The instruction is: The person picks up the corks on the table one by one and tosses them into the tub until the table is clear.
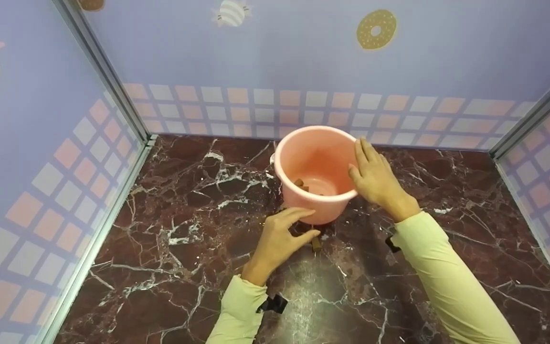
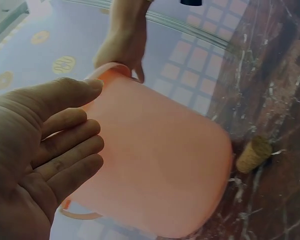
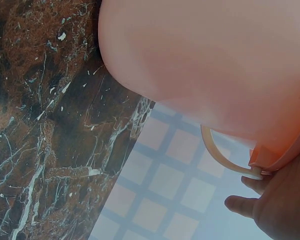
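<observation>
A pink bucket (image 1: 322, 210) stands on the dark marbled surface, its mouth tipped slightly into view. My right hand (image 1: 377, 179) holds its right rim, thumb on the inner side and fingers along the outside. Several small brown corks (image 1: 299, 182) lie in the bottom. My left hand (image 1: 277, 236) is at the bucket's near side, thumb and fingers apart, with nothing between them in the left wrist view. On the surface by the bucket's base lies a cork (image 2: 255, 154), just beyond the left thumb. The bucket's pale handle (image 3: 222, 155) hangs beside the right fingers.
Purple panels (image 1: 294, 52) with printed sweets and checks enclose the back and both sides. Metal strips (image 1: 108, 71) run up the corners. The marbled tabletop (image 1: 184, 267) extends on both sides of the bucket and toward me.
</observation>
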### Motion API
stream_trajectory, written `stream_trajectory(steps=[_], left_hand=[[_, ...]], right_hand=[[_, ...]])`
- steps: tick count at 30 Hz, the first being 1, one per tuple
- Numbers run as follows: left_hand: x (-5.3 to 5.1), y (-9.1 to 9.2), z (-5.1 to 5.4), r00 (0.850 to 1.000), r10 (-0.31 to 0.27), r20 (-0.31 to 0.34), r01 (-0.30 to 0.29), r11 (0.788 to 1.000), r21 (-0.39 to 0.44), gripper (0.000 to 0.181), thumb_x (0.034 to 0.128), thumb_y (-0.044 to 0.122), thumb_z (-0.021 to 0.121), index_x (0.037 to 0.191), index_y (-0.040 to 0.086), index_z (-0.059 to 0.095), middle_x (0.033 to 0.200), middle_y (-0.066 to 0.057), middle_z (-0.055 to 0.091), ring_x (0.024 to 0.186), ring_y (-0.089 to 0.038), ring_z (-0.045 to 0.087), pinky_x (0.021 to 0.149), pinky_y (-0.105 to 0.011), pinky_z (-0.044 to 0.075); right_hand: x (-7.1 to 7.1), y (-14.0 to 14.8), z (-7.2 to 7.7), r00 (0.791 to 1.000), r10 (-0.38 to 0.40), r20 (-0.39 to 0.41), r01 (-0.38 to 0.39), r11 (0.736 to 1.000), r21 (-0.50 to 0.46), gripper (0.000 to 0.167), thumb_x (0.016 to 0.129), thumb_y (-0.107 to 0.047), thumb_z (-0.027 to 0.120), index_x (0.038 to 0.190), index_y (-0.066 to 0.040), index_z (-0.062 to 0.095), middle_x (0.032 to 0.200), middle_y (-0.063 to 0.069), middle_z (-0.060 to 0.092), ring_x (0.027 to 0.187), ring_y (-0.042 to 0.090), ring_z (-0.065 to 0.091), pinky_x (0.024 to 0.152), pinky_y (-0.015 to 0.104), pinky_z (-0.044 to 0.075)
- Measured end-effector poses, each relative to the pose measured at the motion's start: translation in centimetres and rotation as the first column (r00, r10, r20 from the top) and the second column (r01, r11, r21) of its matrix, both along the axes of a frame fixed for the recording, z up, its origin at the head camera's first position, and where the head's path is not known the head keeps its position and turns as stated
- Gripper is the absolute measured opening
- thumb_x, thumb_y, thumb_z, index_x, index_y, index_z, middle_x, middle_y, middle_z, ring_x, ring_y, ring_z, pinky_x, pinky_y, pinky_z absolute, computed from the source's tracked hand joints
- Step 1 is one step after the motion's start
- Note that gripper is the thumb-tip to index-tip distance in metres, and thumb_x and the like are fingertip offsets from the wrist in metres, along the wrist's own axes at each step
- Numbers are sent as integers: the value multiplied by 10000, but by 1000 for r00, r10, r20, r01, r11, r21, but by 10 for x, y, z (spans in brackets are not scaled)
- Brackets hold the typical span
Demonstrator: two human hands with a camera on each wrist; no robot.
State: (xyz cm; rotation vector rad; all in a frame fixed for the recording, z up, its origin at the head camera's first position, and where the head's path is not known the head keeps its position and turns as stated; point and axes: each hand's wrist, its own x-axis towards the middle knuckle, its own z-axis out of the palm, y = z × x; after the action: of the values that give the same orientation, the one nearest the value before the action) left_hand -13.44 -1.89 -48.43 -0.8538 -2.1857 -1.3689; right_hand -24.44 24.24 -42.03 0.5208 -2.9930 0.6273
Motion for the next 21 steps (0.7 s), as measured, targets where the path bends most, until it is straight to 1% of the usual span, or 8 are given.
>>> stream_trajectory(steps=[2,6,11,18,21], left_hand=[[-1,1,-5,1000,4,9,-4,1000,-17,411,799,95,937,1152,-39,772,1149,-149,772,1067,-282,747,1017,-320,573],[-2,3,-14,999,6,49,-4,999,-39,406,790,75,938,1139,-48,770,1144,-163,771,1072,-302,745,1021,-344,576],[-3,6,-20,994,0,108,7,998,-66,415,785,53,934,1145,-59,762,1171,-179,763,1092,-316,740,1033,-361,571],[-5,10,-30,983,13,183,8,993,-116,409,802,68,926,1159,-47,763,1195,-178,758,1117,-315,733,1040,-365,567],[-5,12,-34,980,10,199,15,992,-122,410,801,65,926,1162,-45,764,1196,-181,757,1124,-314,731,1047,-361,561]], right_hand=[[0,0,0,1000,1,1,-1,1000,2,686,1116,-243,393,1642,103,120,1725,304,80,1578,498,130,1278,650,85],[0,0,0,1000,3,1,-3,1000,5,686,1115,-250,390,1643,101,126,1726,303,81,1576,501,137,1279,650,85],[1,0,0,1000,2,-2,-2,1000,-2,685,1114,-242,397,1644,98,125,1728,299,78,1577,500,136,1277,653,83],[1,1,0,1000,1,10,-1,1000,-2,687,1116,-257,378,1647,92,119,1733,290,68,1585,485,115,1280,647,78],[1,0,0,1000,-2,14,2,1000,-2,688,1117,-259,380,1649,89,115,1735,285,60,1588,481,104,1278,652,77]])
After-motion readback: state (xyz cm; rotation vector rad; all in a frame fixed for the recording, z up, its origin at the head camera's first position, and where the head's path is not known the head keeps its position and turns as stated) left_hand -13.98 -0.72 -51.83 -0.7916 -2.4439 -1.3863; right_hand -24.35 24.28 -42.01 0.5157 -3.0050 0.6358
